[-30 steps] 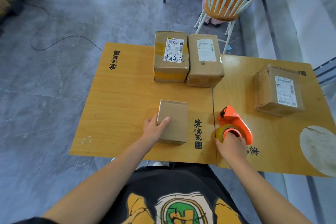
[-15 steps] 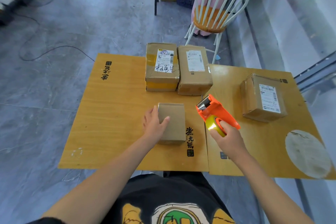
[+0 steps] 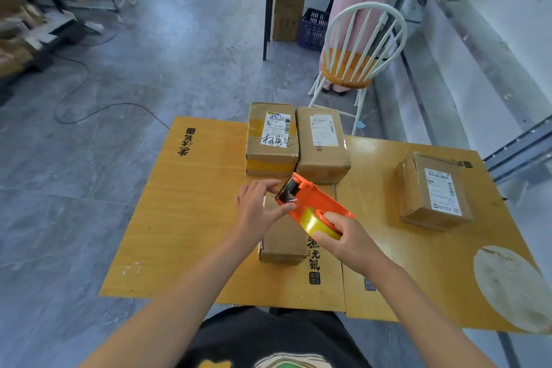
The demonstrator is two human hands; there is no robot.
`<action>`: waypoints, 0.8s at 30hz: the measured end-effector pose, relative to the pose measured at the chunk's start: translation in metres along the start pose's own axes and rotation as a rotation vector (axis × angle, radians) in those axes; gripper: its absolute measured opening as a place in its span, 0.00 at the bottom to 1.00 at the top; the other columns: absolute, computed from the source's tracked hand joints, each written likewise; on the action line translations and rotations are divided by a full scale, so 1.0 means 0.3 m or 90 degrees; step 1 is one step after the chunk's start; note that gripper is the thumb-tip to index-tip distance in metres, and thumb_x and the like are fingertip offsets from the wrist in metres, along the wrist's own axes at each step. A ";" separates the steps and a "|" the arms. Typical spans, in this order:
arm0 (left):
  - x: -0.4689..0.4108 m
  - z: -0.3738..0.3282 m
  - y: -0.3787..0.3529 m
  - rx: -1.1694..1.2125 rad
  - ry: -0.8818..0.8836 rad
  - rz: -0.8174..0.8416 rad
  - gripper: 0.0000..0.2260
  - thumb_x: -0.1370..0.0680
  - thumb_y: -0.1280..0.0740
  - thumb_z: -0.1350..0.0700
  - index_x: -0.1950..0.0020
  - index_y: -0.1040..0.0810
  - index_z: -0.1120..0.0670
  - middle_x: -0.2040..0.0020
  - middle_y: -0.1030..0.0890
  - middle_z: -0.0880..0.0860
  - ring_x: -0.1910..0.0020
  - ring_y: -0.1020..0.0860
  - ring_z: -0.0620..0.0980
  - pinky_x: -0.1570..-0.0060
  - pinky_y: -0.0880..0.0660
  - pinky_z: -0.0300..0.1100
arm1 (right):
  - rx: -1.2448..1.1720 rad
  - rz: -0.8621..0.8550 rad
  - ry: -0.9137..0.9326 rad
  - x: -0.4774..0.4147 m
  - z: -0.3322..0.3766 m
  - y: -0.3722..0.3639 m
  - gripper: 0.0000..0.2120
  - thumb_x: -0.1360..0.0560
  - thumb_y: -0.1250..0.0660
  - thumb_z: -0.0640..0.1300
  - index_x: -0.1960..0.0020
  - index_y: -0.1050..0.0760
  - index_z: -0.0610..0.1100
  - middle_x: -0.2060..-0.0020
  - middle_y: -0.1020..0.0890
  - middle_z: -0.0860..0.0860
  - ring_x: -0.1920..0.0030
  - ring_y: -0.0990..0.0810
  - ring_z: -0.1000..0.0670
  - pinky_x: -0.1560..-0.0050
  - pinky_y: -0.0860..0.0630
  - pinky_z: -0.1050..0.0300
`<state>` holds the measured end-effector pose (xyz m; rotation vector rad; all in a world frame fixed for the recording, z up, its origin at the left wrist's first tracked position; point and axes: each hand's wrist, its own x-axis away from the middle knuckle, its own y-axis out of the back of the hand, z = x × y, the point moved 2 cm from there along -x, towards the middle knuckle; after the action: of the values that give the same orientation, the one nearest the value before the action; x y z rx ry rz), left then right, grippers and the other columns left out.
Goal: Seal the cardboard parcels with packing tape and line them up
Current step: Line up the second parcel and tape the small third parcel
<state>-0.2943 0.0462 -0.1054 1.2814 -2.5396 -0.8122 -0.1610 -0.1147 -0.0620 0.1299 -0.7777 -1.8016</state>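
At the left stands a yellow wooden table with black characters printed near its far corner. Above its right part is the left hand, with the fingers curled at the front end of the orange tape dispenser. The thumb touches the mouth from below and the other fingers come from above (whether they already pinch the end of the tape, I cannot tell). Under this hand lies the small plain parcel, flat on the table and partly hidden. At 12 o'clock from it, at the far edge, two labelled parcels stand side by side and touch: the handwritten-label parcel and, to its right, the printed-label parcel. The dispenser is in the air over the small parcel, and its front end points to about 10 o'clock. The right hand grips it at the back, with the fingers closed around the yellow tape roll. At 3 o'clock, on a second table which joins the first one, a fourth parcel stands alone, well apart from the others. A pale round patch marks this table at about 5 o'clock.
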 end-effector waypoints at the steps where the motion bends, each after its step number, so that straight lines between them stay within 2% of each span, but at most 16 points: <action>1: 0.004 0.005 0.006 0.026 0.004 -0.017 0.27 0.31 0.25 0.41 0.36 0.24 0.49 0.49 0.22 0.42 0.44 0.30 0.46 0.44 0.33 0.45 | 0.001 0.009 0.003 -0.004 0.004 -0.004 0.08 0.24 0.31 0.49 0.59 0.27 0.48 0.63 0.26 0.52 0.67 0.28 0.59 0.67 0.30 0.65; 5: 0.021 0.026 0.030 0.030 0.003 -0.034 0.19 0.27 0.24 0.52 0.37 0.23 0.49 0.53 0.21 0.40 0.46 0.28 0.48 0.43 0.31 0.51 | 0.025 0.075 0.014 -0.015 0.009 -0.028 0.09 0.26 0.32 0.50 0.56 0.25 0.45 0.62 0.24 0.50 0.66 0.26 0.56 0.65 0.28 0.62; 9: 0.051 0.069 0.034 0.052 0.042 -0.017 0.12 0.26 0.26 0.54 0.44 0.21 0.47 0.56 0.20 0.42 0.49 0.24 0.47 0.44 0.32 0.46 | 0.016 0.098 -0.006 -0.021 -0.002 -0.057 0.12 0.28 0.33 0.54 0.55 0.25 0.46 0.58 0.22 0.45 0.62 0.23 0.49 0.62 0.26 0.56; 12: 0.074 0.095 0.032 0.082 0.072 -0.017 0.08 0.25 0.26 0.57 0.49 0.19 0.48 0.59 0.20 0.43 0.55 0.23 0.40 0.50 0.30 0.38 | 0.033 0.115 -0.031 -0.028 -0.020 -0.072 0.14 0.29 0.36 0.58 0.55 0.25 0.47 0.59 0.23 0.46 0.61 0.23 0.48 0.61 0.27 0.53; 15: 0.083 0.091 0.035 0.104 0.072 -0.003 0.04 0.25 0.26 0.59 0.51 0.17 0.52 0.58 0.19 0.45 0.56 0.23 0.38 0.56 0.31 0.29 | 0.114 0.079 -0.026 -0.037 -0.034 -0.073 0.23 0.23 0.41 0.66 0.61 0.27 0.47 0.65 0.25 0.51 0.66 0.27 0.53 0.63 0.30 0.55; 18: 0.079 0.075 0.044 0.107 0.049 0.008 0.02 0.25 0.26 0.59 0.56 0.17 0.52 0.58 0.19 0.48 0.56 0.23 0.42 0.56 0.28 0.31 | 0.210 0.034 -0.028 -0.045 -0.031 -0.068 0.32 0.27 0.46 0.74 0.61 0.26 0.45 0.68 0.24 0.52 0.69 0.26 0.54 0.66 0.30 0.59; 22: 0.055 0.063 0.077 0.106 0.058 0.036 0.04 0.26 0.26 0.60 0.60 0.17 0.53 0.59 0.19 0.51 0.59 0.24 0.41 0.58 0.29 0.32 | 0.100 0.097 -0.046 -0.055 -0.046 -0.062 0.35 0.30 0.40 0.75 0.59 0.24 0.41 0.64 0.23 0.47 0.65 0.23 0.47 0.61 0.27 0.51; 24: 0.031 0.053 0.113 0.097 0.056 0.054 0.06 0.26 0.26 0.61 0.60 0.18 0.52 0.60 0.19 0.50 0.61 0.24 0.38 0.59 0.30 0.29 | 0.042 0.170 -0.045 -0.049 -0.056 -0.046 0.27 0.28 0.35 0.70 0.61 0.24 0.45 0.65 0.25 0.51 0.65 0.25 0.52 0.60 0.29 0.55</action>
<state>-0.3295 0.0613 -0.1010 1.2122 -2.6077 -0.5435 -0.1591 -0.1067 -0.0871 0.0050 -0.8635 -1.5356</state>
